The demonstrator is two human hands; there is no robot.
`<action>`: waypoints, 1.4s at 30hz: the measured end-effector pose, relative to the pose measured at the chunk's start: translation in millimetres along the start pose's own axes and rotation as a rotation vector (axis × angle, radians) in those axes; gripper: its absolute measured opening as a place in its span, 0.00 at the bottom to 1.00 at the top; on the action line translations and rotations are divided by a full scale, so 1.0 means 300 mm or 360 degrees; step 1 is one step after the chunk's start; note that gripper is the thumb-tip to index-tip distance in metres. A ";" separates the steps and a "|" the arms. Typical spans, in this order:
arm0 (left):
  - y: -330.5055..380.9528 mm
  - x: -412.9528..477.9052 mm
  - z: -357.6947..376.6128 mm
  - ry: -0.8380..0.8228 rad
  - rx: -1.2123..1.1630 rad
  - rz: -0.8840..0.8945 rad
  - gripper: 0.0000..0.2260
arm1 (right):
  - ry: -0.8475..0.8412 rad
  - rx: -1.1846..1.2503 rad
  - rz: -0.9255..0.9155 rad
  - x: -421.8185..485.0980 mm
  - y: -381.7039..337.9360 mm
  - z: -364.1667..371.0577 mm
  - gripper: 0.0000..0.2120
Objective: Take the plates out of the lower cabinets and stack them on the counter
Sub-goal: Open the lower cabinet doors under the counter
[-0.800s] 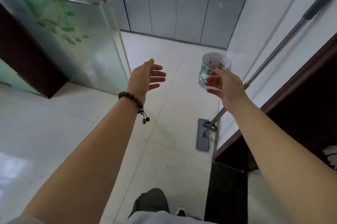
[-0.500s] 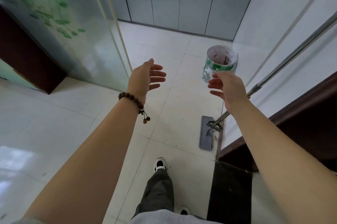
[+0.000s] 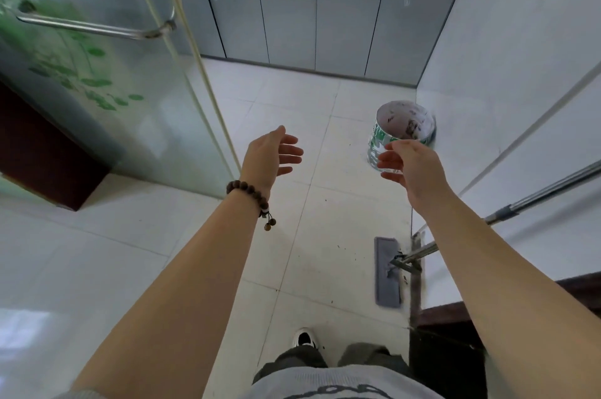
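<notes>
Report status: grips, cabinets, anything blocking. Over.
Left grip open, right grip open, both empty. Lower cabinets shut, no plates visible. Bin and mop on floor, right side.

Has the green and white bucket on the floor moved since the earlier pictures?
No. The bucket stands in the same place, close to the right wall and across the same floor tile joint. Only the camera has shifted.
</notes>
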State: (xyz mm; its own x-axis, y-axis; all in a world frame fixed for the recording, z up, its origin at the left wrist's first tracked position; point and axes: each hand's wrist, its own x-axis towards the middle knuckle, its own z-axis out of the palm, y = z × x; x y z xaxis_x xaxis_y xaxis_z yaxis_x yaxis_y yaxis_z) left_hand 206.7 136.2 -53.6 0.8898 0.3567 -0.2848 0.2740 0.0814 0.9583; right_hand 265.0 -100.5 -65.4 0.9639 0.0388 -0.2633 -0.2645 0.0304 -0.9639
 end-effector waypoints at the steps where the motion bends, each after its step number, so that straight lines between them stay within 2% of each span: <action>1: 0.010 0.031 -0.001 -0.0006 -0.0001 -0.0002 0.16 | 0.0012 0.0005 0.0003 0.024 -0.006 0.010 0.08; 10: 0.066 0.327 0.024 -0.0016 0.0019 -0.0041 0.16 | 0.0059 -0.0002 0.0019 0.309 -0.068 0.064 0.07; 23: 0.277 0.959 0.281 0.0050 -0.0116 -0.0111 0.17 | 0.0063 -0.0022 0.0043 1.011 -0.199 0.044 0.09; 30: 0.341 1.215 0.341 0.0089 -0.0124 -0.0146 0.17 | 0.0039 -0.0061 0.0046 1.272 -0.277 0.072 0.09; 42: 0.431 1.766 0.287 0.0083 -0.0147 -0.0155 0.17 | 0.0024 -0.0162 0.0075 1.797 -0.356 0.312 0.09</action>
State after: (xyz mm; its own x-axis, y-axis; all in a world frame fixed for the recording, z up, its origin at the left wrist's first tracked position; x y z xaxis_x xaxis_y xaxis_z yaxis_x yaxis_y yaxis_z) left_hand 744.8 255.6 -82.7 0.8399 0.3904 -0.3770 0.3212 0.2025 0.9251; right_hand 810.1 10.7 -100.6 0.9511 0.0225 -0.3080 -0.3057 -0.0726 -0.9494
